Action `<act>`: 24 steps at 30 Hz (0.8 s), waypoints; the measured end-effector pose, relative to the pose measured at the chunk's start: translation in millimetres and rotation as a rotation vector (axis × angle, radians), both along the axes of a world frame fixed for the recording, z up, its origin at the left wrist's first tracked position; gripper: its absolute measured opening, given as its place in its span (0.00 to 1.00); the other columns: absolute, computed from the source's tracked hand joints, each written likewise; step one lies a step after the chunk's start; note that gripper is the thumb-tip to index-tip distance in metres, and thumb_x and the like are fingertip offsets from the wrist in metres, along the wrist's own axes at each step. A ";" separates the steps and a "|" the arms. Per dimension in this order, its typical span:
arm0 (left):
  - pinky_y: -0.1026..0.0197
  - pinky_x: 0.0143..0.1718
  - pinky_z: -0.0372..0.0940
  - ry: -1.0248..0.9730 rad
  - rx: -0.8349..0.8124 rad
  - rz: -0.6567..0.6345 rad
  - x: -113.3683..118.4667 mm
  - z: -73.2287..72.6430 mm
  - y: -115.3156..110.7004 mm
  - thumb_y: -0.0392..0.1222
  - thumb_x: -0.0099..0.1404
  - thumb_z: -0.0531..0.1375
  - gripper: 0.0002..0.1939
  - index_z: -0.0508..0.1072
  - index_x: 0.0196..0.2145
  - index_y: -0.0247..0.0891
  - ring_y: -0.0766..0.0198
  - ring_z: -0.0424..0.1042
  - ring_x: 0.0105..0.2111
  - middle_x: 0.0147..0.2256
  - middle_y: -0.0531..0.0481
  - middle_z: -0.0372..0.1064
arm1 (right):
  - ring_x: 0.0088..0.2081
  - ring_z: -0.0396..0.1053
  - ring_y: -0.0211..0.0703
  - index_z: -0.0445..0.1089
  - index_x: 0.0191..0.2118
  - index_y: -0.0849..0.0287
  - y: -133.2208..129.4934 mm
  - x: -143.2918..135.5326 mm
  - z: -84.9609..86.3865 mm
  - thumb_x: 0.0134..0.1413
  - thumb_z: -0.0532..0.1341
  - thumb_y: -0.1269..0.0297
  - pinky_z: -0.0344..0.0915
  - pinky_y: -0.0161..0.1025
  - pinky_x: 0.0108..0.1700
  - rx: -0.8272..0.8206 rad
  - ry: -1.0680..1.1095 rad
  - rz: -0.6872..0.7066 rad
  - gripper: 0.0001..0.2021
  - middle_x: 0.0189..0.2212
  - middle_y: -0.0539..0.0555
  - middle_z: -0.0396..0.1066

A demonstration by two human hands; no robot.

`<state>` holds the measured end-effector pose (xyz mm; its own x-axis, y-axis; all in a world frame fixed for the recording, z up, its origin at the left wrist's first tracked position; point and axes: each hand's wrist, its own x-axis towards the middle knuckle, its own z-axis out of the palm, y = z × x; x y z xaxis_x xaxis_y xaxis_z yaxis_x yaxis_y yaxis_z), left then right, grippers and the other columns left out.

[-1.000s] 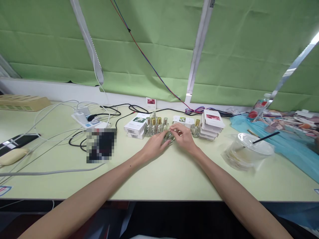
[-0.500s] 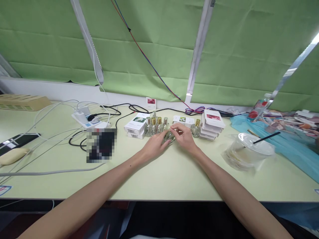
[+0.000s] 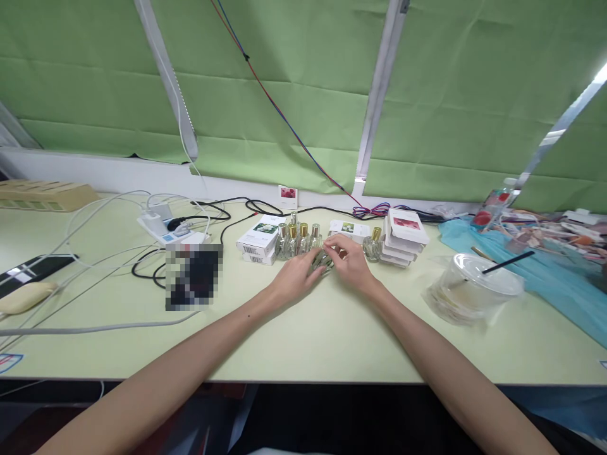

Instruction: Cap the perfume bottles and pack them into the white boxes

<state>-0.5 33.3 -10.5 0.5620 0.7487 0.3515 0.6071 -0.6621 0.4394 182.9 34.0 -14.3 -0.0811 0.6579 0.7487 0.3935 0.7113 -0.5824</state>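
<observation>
Between my two hands is a small clear glass bottle (image 3: 324, 260), partly covered by fingers. My left hand (image 3: 298, 276) is closed around its left side. The fingers of my right hand (image 3: 349, 261) pinch at the bottle's top, which they hide. Behind my left hand, several small glass bottles with gold and silver caps (image 3: 303, 237) stand close together. Another gold-capped bottle (image 3: 372, 244) stands just right of my right hand. Two stacked white boxes (image 3: 258, 239) are left of the bottle group, and a stack of white boxes with a pink picture (image 3: 405, 235) is at the right.
A white box (image 3: 349, 228) lies behind my right hand. Cables and a power strip (image 3: 165, 229) spread over the left side, with a phone (image 3: 35, 272). To the right are a lidded cup with a straw (image 3: 474, 287) and blue plastic (image 3: 535, 272) under clutter. The table edge (image 3: 332, 381) is nearest me.
</observation>
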 end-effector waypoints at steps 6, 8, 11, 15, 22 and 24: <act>0.60 0.33 0.63 -0.001 0.005 -0.003 -0.3 1.2 -0.9 0.47 0.73 0.54 0.26 0.63 0.65 0.36 0.58 0.71 0.28 0.31 0.49 0.73 | 0.32 0.70 0.40 0.73 0.35 0.57 -0.8 -0.7 -0.5 0.63 0.60 0.62 0.65 0.36 0.28 -0.008 0.014 -0.008 0.07 0.37 0.56 0.76; 0.60 0.33 0.63 0.003 0.003 -0.002 -0.5 1.6 -1.1 0.47 0.73 0.54 0.26 0.63 0.65 0.36 0.58 0.71 0.28 0.31 0.48 0.73 | 0.32 0.70 0.40 0.73 0.34 0.56 -1.1 -1.5 -1.3 0.63 0.60 0.61 0.66 0.37 0.29 -0.016 0.029 -0.015 0.08 0.37 0.56 0.76; 0.59 0.33 0.64 0.001 -0.003 0.000 -0.6 1.4 -0.9 0.47 0.73 0.54 0.26 0.63 0.65 0.36 0.58 0.72 0.28 0.32 0.48 0.74 | 0.33 0.70 0.41 0.73 0.34 0.56 -1.5 -2.7 -2.7 0.63 0.60 0.60 0.66 0.37 0.29 -0.031 0.045 -0.031 0.08 0.37 0.56 0.76; 0.59 0.33 0.64 0.006 -0.003 -0.001 -0.6 1.1 -0.5 0.47 0.73 0.54 0.26 0.63 0.65 0.36 0.58 0.72 0.28 0.35 0.46 0.76 | 0.30 0.68 0.39 0.73 0.35 0.56 -2.0 -3.8 -4.7 0.63 0.60 0.59 0.66 0.37 0.30 -0.025 0.044 -0.057 0.09 0.38 0.56 0.76; 0.60 0.33 0.64 0.014 0.005 0.003 -0.5 0.8 -0.7 0.46 0.73 0.54 0.26 0.62 0.65 0.37 0.57 0.73 0.29 0.36 0.45 0.75 | 0.27 0.65 0.38 0.74 0.40 0.57 -4.6 -3.9 -6.6 0.65 0.59 0.60 0.66 0.37 0.30 0.003 -0.002 -0.100 0.08 0.37 0.55 0.76; 0.59 0.34 0.64 0.018 0.008 0.005 -0.6 0.8 -0.9 0.46 0.73 0.54 0.26 0.63 0.65 0.37 0.57 0.73 0.30 0.35 0.46 0.75 | 0.28 0.66 0.38 0.74 0.41 0.57 -5.8 -4.1 -6.4 0.65 0.59 0.61 0.66 0.38 0.31 0.008 -0.010 -0.107 0.08 0.37 0.55 0.76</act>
